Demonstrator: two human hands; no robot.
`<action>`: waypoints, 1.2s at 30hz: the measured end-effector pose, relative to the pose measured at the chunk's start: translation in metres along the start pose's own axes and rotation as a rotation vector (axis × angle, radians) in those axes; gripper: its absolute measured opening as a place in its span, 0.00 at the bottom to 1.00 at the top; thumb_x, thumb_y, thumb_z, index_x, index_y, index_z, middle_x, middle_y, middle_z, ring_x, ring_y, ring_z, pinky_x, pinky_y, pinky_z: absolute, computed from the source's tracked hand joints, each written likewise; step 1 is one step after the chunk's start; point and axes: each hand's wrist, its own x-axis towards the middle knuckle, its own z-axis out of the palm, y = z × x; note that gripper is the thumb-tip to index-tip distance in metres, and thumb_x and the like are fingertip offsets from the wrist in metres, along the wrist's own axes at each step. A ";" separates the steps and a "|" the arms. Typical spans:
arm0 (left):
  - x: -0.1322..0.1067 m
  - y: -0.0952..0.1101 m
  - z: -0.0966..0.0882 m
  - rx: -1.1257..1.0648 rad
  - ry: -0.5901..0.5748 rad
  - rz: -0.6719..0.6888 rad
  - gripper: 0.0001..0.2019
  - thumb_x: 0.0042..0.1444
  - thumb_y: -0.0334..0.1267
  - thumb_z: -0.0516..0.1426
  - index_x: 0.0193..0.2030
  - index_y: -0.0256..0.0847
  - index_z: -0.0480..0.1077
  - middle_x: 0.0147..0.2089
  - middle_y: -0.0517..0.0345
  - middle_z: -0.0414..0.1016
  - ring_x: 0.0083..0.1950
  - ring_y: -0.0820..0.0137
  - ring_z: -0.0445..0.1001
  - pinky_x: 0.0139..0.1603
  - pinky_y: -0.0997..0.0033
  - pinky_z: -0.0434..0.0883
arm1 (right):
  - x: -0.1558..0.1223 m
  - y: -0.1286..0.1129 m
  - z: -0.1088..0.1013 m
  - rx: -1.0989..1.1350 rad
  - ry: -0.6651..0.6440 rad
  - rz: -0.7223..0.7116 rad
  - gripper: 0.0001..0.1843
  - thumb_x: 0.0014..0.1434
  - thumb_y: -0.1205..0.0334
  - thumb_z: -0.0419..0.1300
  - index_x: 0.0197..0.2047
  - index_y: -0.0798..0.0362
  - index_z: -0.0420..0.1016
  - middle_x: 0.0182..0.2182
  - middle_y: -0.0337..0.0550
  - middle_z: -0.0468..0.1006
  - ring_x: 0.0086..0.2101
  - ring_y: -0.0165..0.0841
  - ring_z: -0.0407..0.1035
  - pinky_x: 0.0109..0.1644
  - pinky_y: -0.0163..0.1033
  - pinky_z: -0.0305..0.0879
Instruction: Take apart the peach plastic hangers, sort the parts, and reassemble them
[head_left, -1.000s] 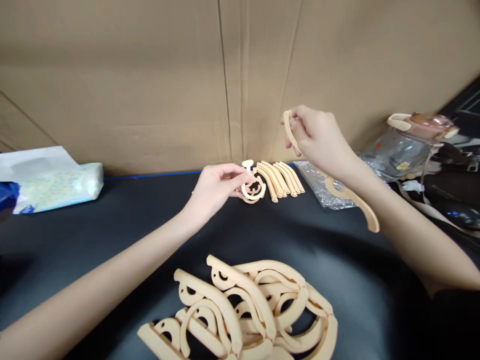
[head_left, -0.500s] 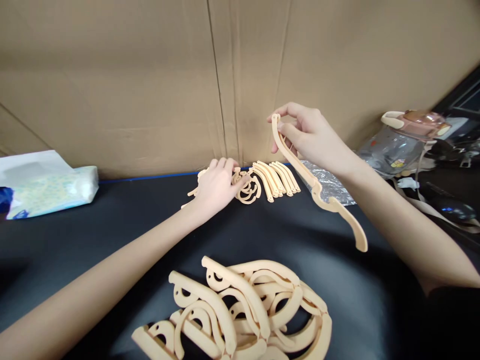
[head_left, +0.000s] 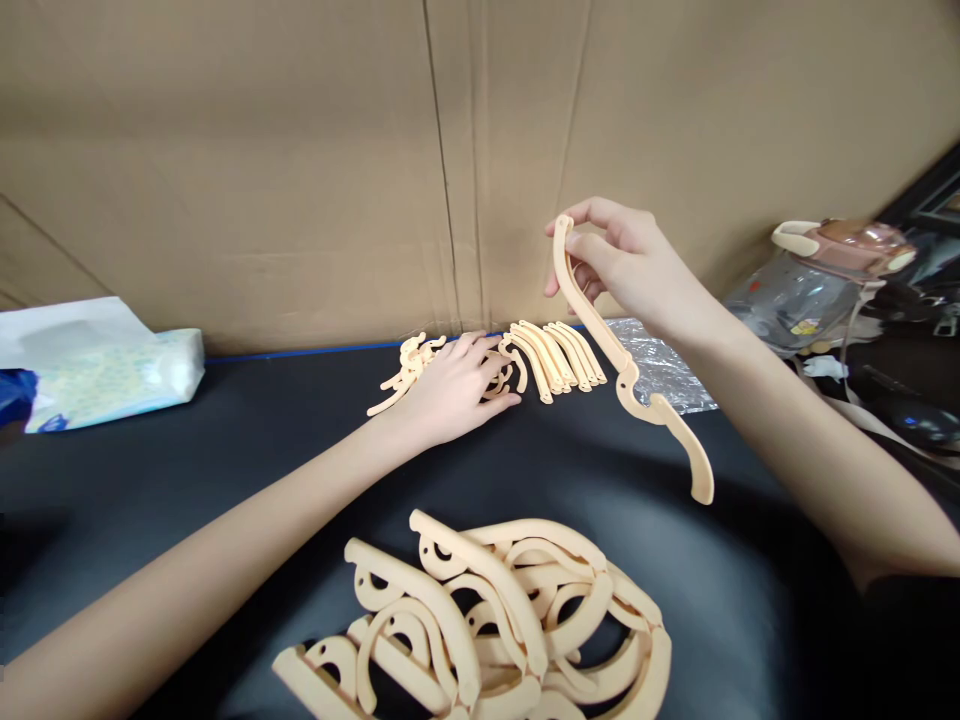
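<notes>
My right hand [head_left: 611, 250] is raised above the table, pinching the upper end of a beige folding hanger part [head_left: 592, 315]. Its jointed, curved pieces hang down to the right. Fingers spread, my left hand [head_left: 469, 390] lies palm down over small curved hook pieces [head_left: 497, 378] by the back edge, hiding some of them. More small hook pieces [head_left: 412, 362] lie just left of that hand. To its right, several slim curved arms [head_left: 559, 358] stand side by side in a row. A pile of beige folding hangers [head_left: 487, 610] fills the near middle of the table.
A cardboard wall [head_left: 300, 180] rises behind the black table [head_left: 285, 420]. At the left lies a pack of tissues [head_left: 120, 385] with white paper on top. A clear plastic bag [head_left: 660, 370] and a transparent bottle [head_left: 787, 295] with a pinkish lid are on the right.
My left hand has shifted right and a little nearer across the hook pieces, uncovering those at its left. My right hand still holds the hanger part, whose lower end has swung slightly left.
</notes>
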 end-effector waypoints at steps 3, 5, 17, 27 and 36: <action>0.013 0.014 0.001 0.035 0.016 -0.003 0.20 0.64 0.48 0.55 0.49 0.30 0.74 0.59 0.36 0.70 0.67 0.48 0.59 0.66 0.52 0.58 | -0.001 -0.002 0.002 0.011 0.006 0.009 0.09 0.67 0.64 0.50 0.48 0.51 0.69 0.28 0.41 0.79 0.20 0.31 0.68 0.27 0.40 0.70; 0.023 0.021 0.004 0.060 0.020 -0.014 0.19 0.62 0.45 0.56 0.47 0.27 0.74 0.57 0.34 0.71 0.66 0.47 0.61 0.66 0.52 0.59 | -0.002 -0.003 0.001 0.018 0.005 0.003 0.09 0.67 0.64 0.50 0.47 0.51 0.69 0.27 0.40 0.79 0.21 0.31 0.68 0.27 0.40 0.70; 0.043 0.035 0.010 0.063 0.022 -0.102 0.12 0.53 0.31 0.55 0.38 0.26 0.78 0.53 0.32 0.75 0.62 0.48 0.66 0.64 0.55 0.62 | -0.009 -0.014 -0.003 0.106 0.019 -0.048 0.05 0.67 0.64 0.52 0.43 0.50 0.69 0.25 0.38 0.78 0.20 0.30 0.67 0.27 0.38 0.67; 0.027 0.038 -0.024 -0.137 0.155 -0.215 0.11 0.53 0.34 0.55 0.24 0.36 0.75 0.49 0.42 0.79 0.57 0.51 0.71 0.57 0.55 0.68 | -0.008 -0.010 -0.006 0.053 0.033 -0.061 0.08 0.67 0.63 0.50 0.47 0.50 0.67 0.28 0.41 0.80 0.21 0.31 0.68 0.29 0.39 0.70; -0.017 -0.015 -0.082 -0.539 0.150 -0.614 0.12 0.56 0.42 0.53 0.35 0.42 0.77 0.48 0.54 0.81 0.39 0.62 0.79 0.38 0.67 0.72 | -0.008 -0.010 -0.006 0.011 0.041 -0.061 0.09 0.67 0.64 0.49 0.47 0.51 0.68 0.29 0.44 0.80 0.24 0.33 0.70 0.32 0.41 0.70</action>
